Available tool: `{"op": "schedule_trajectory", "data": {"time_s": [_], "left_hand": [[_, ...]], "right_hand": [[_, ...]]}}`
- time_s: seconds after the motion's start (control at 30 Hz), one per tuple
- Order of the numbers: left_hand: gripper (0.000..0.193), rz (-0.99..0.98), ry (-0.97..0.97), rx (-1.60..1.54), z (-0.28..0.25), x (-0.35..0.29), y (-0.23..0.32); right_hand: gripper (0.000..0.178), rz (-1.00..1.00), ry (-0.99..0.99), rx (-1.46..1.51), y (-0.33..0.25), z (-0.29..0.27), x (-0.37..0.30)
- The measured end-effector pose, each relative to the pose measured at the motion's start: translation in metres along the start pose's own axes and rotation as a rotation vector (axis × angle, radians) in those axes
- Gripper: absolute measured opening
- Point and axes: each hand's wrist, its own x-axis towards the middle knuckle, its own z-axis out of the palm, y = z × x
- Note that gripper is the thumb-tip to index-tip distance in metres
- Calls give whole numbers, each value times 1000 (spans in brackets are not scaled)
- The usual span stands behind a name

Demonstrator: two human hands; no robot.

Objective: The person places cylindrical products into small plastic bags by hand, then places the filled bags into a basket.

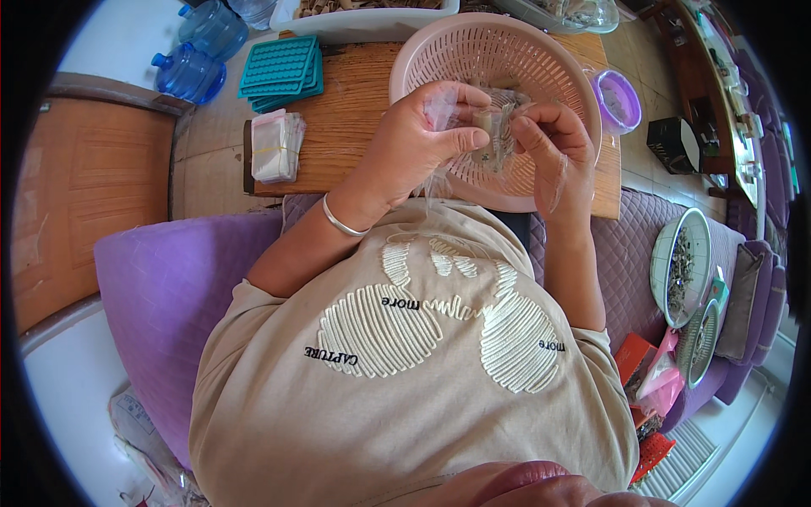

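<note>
Both my hands are raised over a pink slotted plastic basket (405, 63) on the wooden table. Between them is a small clear plastic bag (494, 139), with something brownish or beige in or behind it that I cannot make out clearly. My left hand (422, 135) is closed on the bag with thumb and fingers, and some loose film shows at its fingers and below the palm. On the other side, my right hand (556, 156) pinches the bag's edge between thumb and fingertips. A silver bangle (342, 218) circles my left wrist.
Left of the basket lie a banded stack of clear bags (277, 148) and teal trays (279, 69). A white bin (363, 25) of brown pieces stands behind. At the right are a purple tub (617, 101) and a green-rimmed basin (680, 266) on the sofa. Blue water jugs (190, 74) stand far left.
</note>
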Motion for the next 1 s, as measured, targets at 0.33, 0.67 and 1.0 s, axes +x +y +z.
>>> {"op": "schedule_trajectory", "data": {"time_s": [0.33, 0.67, 1.0], "left_hand": [[16, -4, 79, 4, 1, 2, 4], [13, 24, 150, 34, 0, 4, -1], [12, 309, 150, 448, 4, -3, -3]], "right_hand": [[17, -153, 37, -46, 0, 11, -3], [20, -335, -57, -478, -5, 8, 0], [19, -271, -108, -524, -5, -2, -2]]}}
